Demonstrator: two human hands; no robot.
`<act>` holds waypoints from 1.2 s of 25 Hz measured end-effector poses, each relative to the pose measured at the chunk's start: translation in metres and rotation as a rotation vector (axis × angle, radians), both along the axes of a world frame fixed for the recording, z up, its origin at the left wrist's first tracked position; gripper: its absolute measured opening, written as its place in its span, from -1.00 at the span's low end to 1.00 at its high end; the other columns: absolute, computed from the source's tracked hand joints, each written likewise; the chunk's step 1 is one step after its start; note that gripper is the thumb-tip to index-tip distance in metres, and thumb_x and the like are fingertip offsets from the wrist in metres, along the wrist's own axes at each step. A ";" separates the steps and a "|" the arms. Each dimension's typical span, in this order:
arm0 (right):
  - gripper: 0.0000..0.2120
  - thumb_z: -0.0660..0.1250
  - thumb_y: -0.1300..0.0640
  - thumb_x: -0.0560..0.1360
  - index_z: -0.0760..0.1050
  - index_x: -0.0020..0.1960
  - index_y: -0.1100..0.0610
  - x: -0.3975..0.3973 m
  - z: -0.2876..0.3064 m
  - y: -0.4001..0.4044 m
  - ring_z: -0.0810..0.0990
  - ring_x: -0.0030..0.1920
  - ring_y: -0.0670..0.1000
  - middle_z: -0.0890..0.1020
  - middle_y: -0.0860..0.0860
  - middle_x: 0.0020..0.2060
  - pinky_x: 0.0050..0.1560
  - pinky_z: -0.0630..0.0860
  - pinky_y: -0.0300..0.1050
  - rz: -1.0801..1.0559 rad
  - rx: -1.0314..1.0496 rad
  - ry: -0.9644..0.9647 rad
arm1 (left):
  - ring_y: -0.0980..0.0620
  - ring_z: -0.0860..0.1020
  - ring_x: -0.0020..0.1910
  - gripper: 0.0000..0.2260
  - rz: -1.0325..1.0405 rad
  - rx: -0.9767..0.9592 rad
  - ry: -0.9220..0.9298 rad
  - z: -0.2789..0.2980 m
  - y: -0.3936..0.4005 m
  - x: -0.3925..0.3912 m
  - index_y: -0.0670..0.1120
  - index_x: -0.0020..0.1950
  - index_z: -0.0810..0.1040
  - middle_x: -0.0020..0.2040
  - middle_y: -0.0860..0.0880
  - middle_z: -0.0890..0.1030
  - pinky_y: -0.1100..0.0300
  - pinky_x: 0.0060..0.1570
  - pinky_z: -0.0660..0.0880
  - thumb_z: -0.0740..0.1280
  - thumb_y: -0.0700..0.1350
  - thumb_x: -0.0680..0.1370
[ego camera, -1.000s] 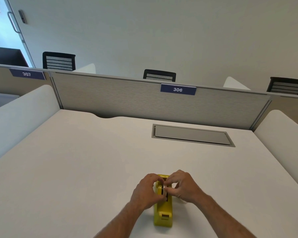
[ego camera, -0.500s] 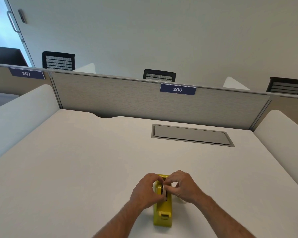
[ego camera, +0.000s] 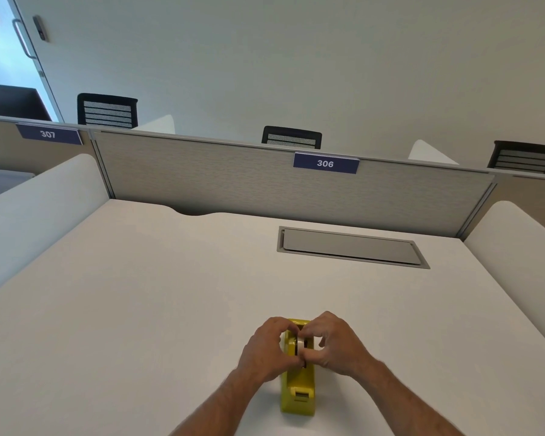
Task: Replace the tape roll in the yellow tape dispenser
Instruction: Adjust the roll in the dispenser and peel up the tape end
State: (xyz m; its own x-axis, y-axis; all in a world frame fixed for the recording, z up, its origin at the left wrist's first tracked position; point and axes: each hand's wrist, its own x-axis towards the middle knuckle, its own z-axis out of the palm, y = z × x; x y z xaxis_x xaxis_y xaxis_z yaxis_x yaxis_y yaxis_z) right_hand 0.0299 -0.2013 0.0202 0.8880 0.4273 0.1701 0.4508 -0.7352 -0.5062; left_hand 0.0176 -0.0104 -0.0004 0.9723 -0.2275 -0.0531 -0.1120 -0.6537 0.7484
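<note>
both hands' fingers (ego camera: 309,352) pinch tape roll (ego camera: 302,343) in yellow dispenser (ego camera: 298,387) (on desk (ego camera: 139,309)).

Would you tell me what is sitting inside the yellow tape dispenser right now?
A pale tape roll shows in the yellow tape dispenser cradle, pinched between the left hand and right hand. The fingers cover its lower part and hub.

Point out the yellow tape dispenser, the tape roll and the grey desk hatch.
Yellow tape dispenser (ego camera: 298,393), head view: top near cutter end.
Pale tape roll (ego camera: 302,343), head view: outer rim between the hands.
Grey rectangular desk hatch (ego camera: 350,247), head view: lid centre.
</note>
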 end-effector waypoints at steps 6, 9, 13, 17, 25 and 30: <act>-0.86 0.41 -0.04 0.40 0.70 -0.08 -0.09 0.000 0.001 0.001 0.51 -0.06 -0.16 0.70 -0.26 -0.18 -0.15 0.53 -0.18 -0.022 0.049 -0.011 | 0.20 0.48 0.09 -0.53 0.012 -0.024 0.021 0.002 0.000 -0.001 0.30 0.04 0.46 0.13 0.32 0.41 0.17 0.06 0.57 0.57 0.14 0.21; -0.87 0.41 -0.05 0.39 0.70 -0.10 -0.10 0.003 0.002 0.000 0.53 -0.06 -0.16 0.71 -0.25 -0.20 -0.16 0.54 -0.19 -0.023 0.054 -0.006 | 0.20 0.48 0.08 -0.53 0.011 -0.010 0.020 0.002 -0.001 -0.002 0.29 0.05 0.47 0.14 0.31 0.40 0.20 0.06 0.56 0.57 0.13 0.22; -0.85 0.43 -0.09 0.36 0.69 -0.10 -0.12 0.000 0.000 -0.001 0.52 -0.05 -0.18 0.69 -0.27 -0.21 -0.24 0.55 -0.21 -0.028 0.067 -0.005 | 0.18 0.47 0.12 -0.53 0.009 -0.008 0.008 0.002 -0.002 -0.001 0.24 0.08 0.50 0.21 0.26 0.44 0.15 0.11 0.56 0.57 0.12 0.23; -0.90 0.43 -0.03 0.42 0.70 -0.11 -0.10 0.003 0.002 -0.001 0.53 -0.08 -0.19 0.71 -0.23 -0.21 -0.12 0.53 -0.19 -0.027 0.054 -0.011 | 0.16 0.48 0.12 -0.52 0.006 0.002 0.005 0.002 -0.001 -0.001 0.24 0.08 0.50 0.23 0.25 0.45 0.14 0.11 0.57 0.57 0.12 0.23; -0.66 0.45 -0.15 0.25 0.63 0.00 -0.10 -0.002 0.002 0.000 0.47 0.00 -0.14 0.64 -0.25 -0.12 -0.20 0.58 -0.18 -0.015 -0.014 0.011 | 0.18 0.47 0.15 -0.48 -0.011 -0.003 -0.017 0.001 0.000 0.000 0.19 0.16 0.52 0.22 0.22 0.46 0.15 0.15 0.55 0.55 0.15 0.23; -0.70 0.42 -0.15 0.30 0.67 0.00 -0.10 -0.004 -0.001 0.001 0.47 -0.05 -0.16 0.68 -0.25 -0.13 -0.23 0.56 -0.19 0.009 -0.060 -0.070 | 0.19 0.48 0.11 -0.50 0.005 -0.004 -0.005 0.002 -0.001 -0.001 0.21 0.13 0.52 0.20 0.26 0.45 0.17 0.12 0.56 0.54 0.17 0.23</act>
State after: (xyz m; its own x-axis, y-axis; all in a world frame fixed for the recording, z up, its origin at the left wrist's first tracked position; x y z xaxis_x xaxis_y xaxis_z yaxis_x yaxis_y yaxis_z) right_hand 0.0257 -0.2001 0.0192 0.8709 0.4465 0.2054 0.4901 -0.7589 -0.4287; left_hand 0.0169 -0.0114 0.0011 0.9737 -0.2230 -0.0472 -0.1127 -0.6509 0.7508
